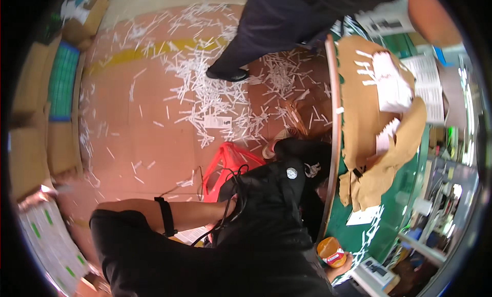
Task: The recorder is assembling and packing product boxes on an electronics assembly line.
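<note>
My left forearm, with a black strap round it, reaches across my lap. My left hand (230, 209) is mostly hidden by black clothing and dark cables (237, 182), so its fingers do not show. At the near edge of the green table (392, 187), my right hand (339, 269) is closed round an orange cylindrical container (330, 250) with a red and white label. On the table beyond it lies a crumpled brown paper sheet (353, 123). Stacks of white printed slips (390, 84) rest on that paper.
Loose white paper strips (205, 87) litter the reddish floor. Another person's dark-trousered leg and black shoe (228, 74) stand ahead. A red plastic object (220, 161) is beside my lap. Cardboard boxes (31, 153) and a green-blue crate (64, 82) line the left.
</note>
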`<state>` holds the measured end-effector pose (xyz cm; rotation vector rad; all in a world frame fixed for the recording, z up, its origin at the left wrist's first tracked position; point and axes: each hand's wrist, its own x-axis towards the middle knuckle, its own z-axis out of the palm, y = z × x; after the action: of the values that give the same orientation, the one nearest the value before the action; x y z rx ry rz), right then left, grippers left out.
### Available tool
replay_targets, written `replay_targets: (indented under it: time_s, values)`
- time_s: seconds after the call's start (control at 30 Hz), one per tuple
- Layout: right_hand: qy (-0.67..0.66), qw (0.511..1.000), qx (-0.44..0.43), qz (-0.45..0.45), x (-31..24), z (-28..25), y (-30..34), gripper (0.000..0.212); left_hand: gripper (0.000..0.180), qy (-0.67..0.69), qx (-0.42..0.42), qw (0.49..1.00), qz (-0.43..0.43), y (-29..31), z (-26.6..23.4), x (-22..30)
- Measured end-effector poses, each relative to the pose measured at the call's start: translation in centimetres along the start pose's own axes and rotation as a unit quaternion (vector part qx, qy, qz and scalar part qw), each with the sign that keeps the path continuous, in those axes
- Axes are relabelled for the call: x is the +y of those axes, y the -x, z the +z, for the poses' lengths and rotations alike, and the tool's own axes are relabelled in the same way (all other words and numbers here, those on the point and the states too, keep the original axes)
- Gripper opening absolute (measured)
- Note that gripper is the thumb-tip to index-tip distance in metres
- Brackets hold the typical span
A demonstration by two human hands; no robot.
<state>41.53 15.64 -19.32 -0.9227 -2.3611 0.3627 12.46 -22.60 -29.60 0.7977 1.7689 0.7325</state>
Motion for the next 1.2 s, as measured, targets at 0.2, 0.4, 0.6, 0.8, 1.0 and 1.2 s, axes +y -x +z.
replay_targets:
  time_s: [0.2, 0.4, 0.6, 0.8, 1.0, 1.2]
  values:
    - [-0.162, 0.971, -0.009, 0.173, 1.2, -0.5, -1.8, 0.027, 0.045, 0.035, 0.028, 0.999, 0.024, 0.3, 1.3, -1.3]
    - [-0.297, 0.914, 0.019, 0.275, -0.8, -0.1, -1.7, 0.029, 0.044, 0.044, 0.024, 0.998, 0.035, 0.8, 1.6, -3.0]
    - [-0.196, 0.966, -0.016, 0.170, 1.4, -1.4, -1.0, 0.024, 0.043, 0.041, 0.016, 0.998, 0.052, 0.5, 1.8, -3.7]
    - [-0.284, 0.910, 0.042, 0.299, 0.2, -0.5, -1.1, 0.028, 0.043, 0.037, 0.007, 0.998, 0.043, 0.7, 2.1, -4.8]
    - [-0.216, 0.953, 0.048, 0.207, -0.4, 0.1, -0.4, 0.026, 0.042, 0.004, 0.002, 0.999, 0.043, 0.1, 0.9, -3.8]
    - [-0.225, 0.955, 0.066, 0.184, -5.2, 0.9, -1.0, 0.036, 0.041, -0.059, 0.004, 0.996, 0.066, -1.0, -1.8, -3.0]
